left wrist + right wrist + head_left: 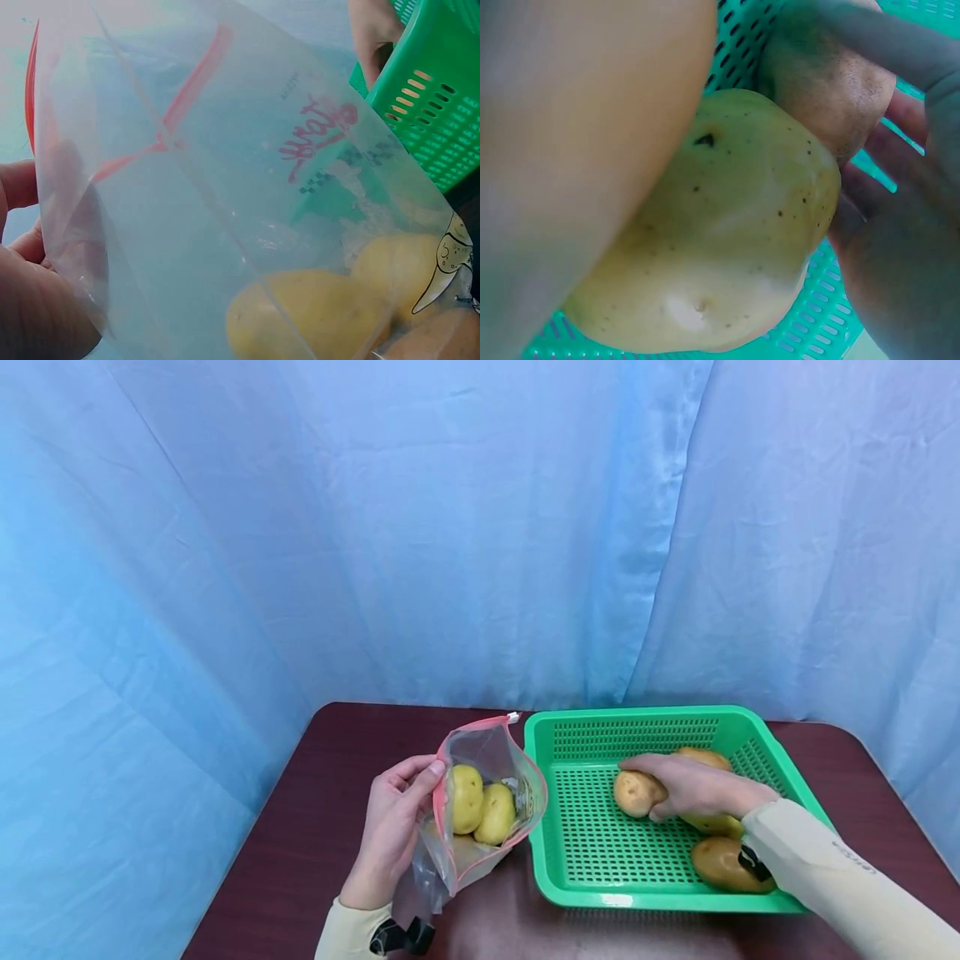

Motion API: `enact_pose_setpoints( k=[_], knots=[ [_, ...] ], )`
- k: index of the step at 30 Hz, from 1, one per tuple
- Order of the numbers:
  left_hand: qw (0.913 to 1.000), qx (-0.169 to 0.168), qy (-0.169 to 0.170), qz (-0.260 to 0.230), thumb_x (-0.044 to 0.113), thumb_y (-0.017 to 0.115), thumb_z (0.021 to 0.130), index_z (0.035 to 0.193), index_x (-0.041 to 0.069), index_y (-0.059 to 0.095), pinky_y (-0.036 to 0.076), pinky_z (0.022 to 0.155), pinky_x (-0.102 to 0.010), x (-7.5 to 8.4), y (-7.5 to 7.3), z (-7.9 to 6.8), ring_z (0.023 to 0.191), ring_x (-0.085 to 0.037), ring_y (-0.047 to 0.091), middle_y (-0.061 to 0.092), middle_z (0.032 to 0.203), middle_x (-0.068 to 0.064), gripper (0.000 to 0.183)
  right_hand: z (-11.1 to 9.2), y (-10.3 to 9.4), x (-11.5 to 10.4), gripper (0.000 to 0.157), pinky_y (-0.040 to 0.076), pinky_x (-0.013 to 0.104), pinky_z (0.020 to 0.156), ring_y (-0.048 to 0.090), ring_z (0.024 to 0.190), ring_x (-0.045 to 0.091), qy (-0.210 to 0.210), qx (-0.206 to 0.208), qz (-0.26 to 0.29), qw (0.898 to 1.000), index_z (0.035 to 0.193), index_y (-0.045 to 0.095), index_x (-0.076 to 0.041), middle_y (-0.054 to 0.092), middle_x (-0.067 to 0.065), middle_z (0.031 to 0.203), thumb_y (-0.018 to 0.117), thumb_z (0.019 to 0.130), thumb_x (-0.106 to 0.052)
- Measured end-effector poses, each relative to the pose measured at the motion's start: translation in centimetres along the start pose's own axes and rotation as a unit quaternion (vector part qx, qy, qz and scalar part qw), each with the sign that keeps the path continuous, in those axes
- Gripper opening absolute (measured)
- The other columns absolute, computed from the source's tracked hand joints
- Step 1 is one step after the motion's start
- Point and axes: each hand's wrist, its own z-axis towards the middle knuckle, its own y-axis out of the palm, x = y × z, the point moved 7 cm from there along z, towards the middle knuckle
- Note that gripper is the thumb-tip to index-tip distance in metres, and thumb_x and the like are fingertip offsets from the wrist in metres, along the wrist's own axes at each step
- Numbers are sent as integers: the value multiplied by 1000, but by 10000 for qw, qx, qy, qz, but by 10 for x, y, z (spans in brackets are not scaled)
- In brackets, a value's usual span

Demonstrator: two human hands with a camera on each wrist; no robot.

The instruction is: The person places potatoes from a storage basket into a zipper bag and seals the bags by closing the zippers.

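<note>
My left hand [390, 827] pinches the rim of a clear zip bag [487, 747] edged in pink, thumb on the outside. The bag's mouth gapes, and yellow potatoes [467, 800] lie inside it; a browner one shows low in the left wrist view [439, 341]. Over in the green basket [547, 868], my right hand [697, 787] grips a light-brown potato [636, 794] between thumb and fingers. In the right wrist view, this potato [836, 90] is partly covered by fingers, beside a large yellowish potato [735, 225].
More potatoes stay in the basket's right half, one brown [726, 865] near the front and others [705, 758] partly under my right hand and forearm. The basket stands right of the bag on a dark red table [300, 860]. Blue curtains [480, 527] hang behind.
</note>
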Motion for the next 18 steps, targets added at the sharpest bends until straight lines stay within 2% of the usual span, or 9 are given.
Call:
enact_pose_setpoints(
  k=[3, 9, 13, 18],
  knots=[
    [10000, 23, -3, -4, 2, 68, 97, 98, 7, 77, 51, 59, -20, 0, 0, 0, 67, -8, 61, 73, 88, -2, 11, 1, -2, -2, 71, 50, 55, 95, 58, 125, 39, -66, 116, -182, 9997, 148, 53, -5, 57, 16, 144, 85, 85, -12],
    [10000, -5, -6, 85, 6, 70, 98, 102, 3, 77, 53, 61, -21, 0, 0, 0, 68, -9, 61, 73, 87, -2, 8, -1, -11, -6, 66, 52, 50, 87, 64, 113, 33, -188, 405, -505, 9977, 141, 59, -5, 65, 12, 133, 88, 83, -16],
    [10000, -21, 17, 70, 7, 70, 98, 103, 3, 76, 53, 63, -21, 1, 1, 1, 70, -10, 62, 72, 86, -2, 9, -4, -21, -13, 66, 52, 45, 80, 64, 106, 28, -220, 622, -365, 9972, 140, 61, -8, 67, 8, 129, 90, 82, -20],
    [10000, -19, 4, -64, 4, 68, 98, 100, 7, 77, 52, 62, -21, 0, 4, 1, 70, -9, 62, 72, 86, -1, 10, -10, -33, -26, 69, 54, 47, 81, 64, 108, 29, -187, 748, -4, 9970, 144, 58, -8, 64, 12, 134, 88, 84, -22]
  ],
)
